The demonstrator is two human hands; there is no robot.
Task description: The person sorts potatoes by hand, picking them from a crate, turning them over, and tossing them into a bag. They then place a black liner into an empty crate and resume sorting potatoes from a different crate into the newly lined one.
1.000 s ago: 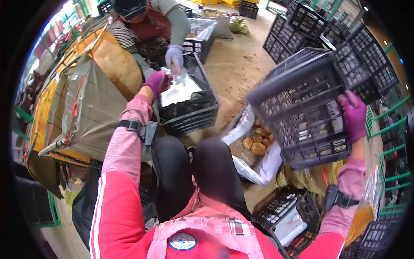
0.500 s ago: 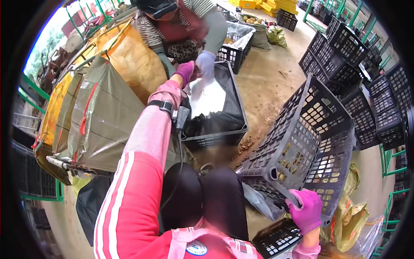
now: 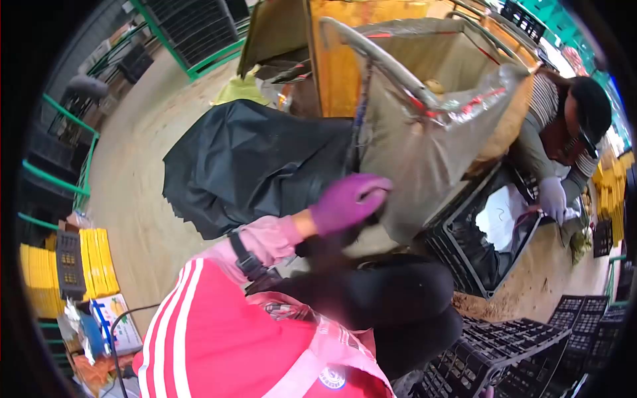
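My left hand (image 3: 350, 203), in a purple glove, is raised in front of the grey-brown woven bag (image 3: 415, 139), its fingers curled closed. Whether anything is pinched in them is hidden. Left of it, a large black sheet (image 3: 255, 166) hangs in folds. My right hand is almost wholly cut off at the bottom edge; only a pink sliver (image 3: 490, 393) shows beside a tilted black plastic crate (image 3: 511, 341). To the right stands a black-lined crate (image 3: 458, 255) with a white sheet (image 3: 499, 215) inside it.
Across the lined crate a co-worker (image 3: 564, 126) bends over, a pale-gloved hand (image 3: 552, 198) at its far side. Yellow crates (image 3: 99, 262) and a printed carton (image 3: 118, 322) stand at the left. A metal tube (image 3: 378, 56) frames the bag's mouth. Green railings (image 3: 70, 119) line the left.
My view has swung left. My left hand has left the co-worker's hand over the lined crate and is now by the woven bag. My right hand has mostly dropped out of view.
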